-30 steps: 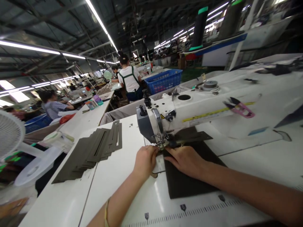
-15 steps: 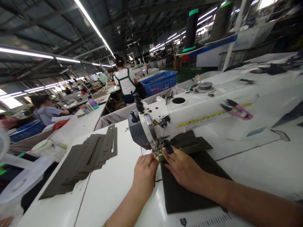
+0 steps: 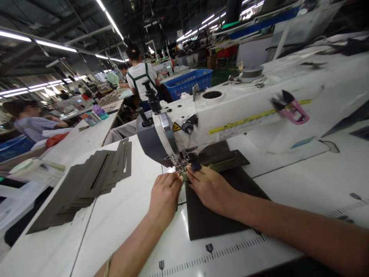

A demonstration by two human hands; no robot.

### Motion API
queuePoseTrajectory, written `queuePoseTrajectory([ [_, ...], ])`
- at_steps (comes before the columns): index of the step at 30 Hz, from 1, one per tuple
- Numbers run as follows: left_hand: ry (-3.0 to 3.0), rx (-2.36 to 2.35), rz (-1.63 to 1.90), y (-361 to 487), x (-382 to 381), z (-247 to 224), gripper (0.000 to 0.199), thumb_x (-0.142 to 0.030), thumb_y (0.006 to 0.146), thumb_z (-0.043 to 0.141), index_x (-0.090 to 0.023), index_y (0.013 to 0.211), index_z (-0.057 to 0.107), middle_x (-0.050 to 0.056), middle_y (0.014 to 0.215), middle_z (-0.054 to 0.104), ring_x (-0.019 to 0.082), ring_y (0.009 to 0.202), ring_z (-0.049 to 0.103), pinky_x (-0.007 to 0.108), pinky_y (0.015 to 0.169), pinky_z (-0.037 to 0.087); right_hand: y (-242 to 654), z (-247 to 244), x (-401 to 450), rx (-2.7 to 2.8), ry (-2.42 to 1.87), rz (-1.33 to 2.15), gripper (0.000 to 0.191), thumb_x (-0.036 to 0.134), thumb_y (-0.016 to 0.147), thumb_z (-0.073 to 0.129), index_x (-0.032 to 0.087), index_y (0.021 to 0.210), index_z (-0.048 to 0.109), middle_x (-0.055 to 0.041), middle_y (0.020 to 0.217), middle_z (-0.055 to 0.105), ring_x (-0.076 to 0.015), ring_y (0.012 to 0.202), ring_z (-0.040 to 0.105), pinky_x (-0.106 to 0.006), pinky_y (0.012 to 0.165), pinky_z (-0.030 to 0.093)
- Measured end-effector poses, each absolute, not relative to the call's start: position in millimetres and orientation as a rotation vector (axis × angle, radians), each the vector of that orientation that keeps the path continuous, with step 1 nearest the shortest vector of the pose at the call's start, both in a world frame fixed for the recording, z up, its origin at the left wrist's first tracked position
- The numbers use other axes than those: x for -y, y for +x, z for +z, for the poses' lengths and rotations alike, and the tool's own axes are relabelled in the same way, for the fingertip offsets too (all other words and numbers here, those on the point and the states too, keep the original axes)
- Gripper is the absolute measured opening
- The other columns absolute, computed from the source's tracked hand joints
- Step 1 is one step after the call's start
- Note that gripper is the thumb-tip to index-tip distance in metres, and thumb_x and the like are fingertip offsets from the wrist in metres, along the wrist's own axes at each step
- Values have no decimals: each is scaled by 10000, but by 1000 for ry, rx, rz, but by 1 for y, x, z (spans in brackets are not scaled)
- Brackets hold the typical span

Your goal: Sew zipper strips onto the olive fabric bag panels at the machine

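Observation:
A white sewing machine (image 3: 184, 119) stands on the table, its needle area low at the centre. Under and around its foot lies a dark olive panel (image 3: 216, 215), which reaches towards the table's front edge. My left hand (image 3: 165, 192) is at the left of the foot, fingers pressed together at the small piece there; what they pinch is too small to make out. My right hand (image 3: 211, 188) lies on the dark panel just right of the foot, fingers stretched forward. A dark strip (image 3: 227, 161) with small holes extends behind my right hand.
Fanned dark pieces (image 3: 83, 181) lie at the left of the table. Pink-handled snips (image 3: 294, 109) rest on the machine arm. Beyond the machine are a blue basket (image 3: 188, 82) and a person in a white top (image 3: 141, 79); another person sits at far left.
The view has shifted, so the machine and hands appear further left and higher, and more of the table's ruler shows in front. Both hands remain beside the foot.

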State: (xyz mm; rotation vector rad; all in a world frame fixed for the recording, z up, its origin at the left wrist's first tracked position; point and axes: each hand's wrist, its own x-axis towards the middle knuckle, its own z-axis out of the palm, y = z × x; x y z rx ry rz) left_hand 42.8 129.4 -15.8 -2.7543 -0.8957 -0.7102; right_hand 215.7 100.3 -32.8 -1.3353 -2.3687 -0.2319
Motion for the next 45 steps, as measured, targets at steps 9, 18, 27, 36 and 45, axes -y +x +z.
queuePoseTrajectory([
  [9, -2759, 909, -703, 45, -138, -17, 205, -167, 920, 420, -132, 897, 620, 99, 909, 636, 225, 850, 565, 374, 720, 473, 219, -24, -108, 2380, -1335, -126, 298, 112, 822, 471, 38, 1086, 589, -163, 1142, 589, -254, 1069, 526, -380, 965, 411],
  [18, -2733, 964, -725, 46, -141, -21, 126, -97, 860, 488, -138, 817, 600, 86, 890, 634, 211, 780, 567, 356, 677, 473, 218, -25, -114, 2299, -1225, -137, 301, 83, 838, 379, 105, 1048, 593, -116, 925, 654, -239, 909, 597, -392, 852, 473],
  [27, -2689, 937, -863, 44, -143, -30, 82, -85, 841, 532, -130, 797, 582, 88, 889, 646, 208, 779, 588, 357, 685, 485, 218, -27, -115, 2239, -1212, -145, 289, 59, 829, 370, 125, 902, 642, -97, 867, 675, -209, 788, 619, -331, 754, 500],
  [36, -2570, 1008, -891, 47, -144, -36, 129, -34, 809, 510, -140, 757, 560, 65, 754, 631, 208, 678, 590, 344, 612, 481, 213, -26, -118, 2131, -1251, -120, 307, 33, 774, 391, 166, 865, 652, -65, 835, 673, -190, 751, 612, -294, 714, 494],
  [45, -2579, 1084, -1024, 43, -146, -34, 109, -68, 749, 601, -174, 736, 577, 41, 833, 673, 204, 702, 616, 351, 639, 473, 228, -36, -125, 2141, -1212, -381, 204, 177, 836, 489, 162, 979, 634, -102, 981, 673, -264, 934, 613, -476, 861, 468],
])
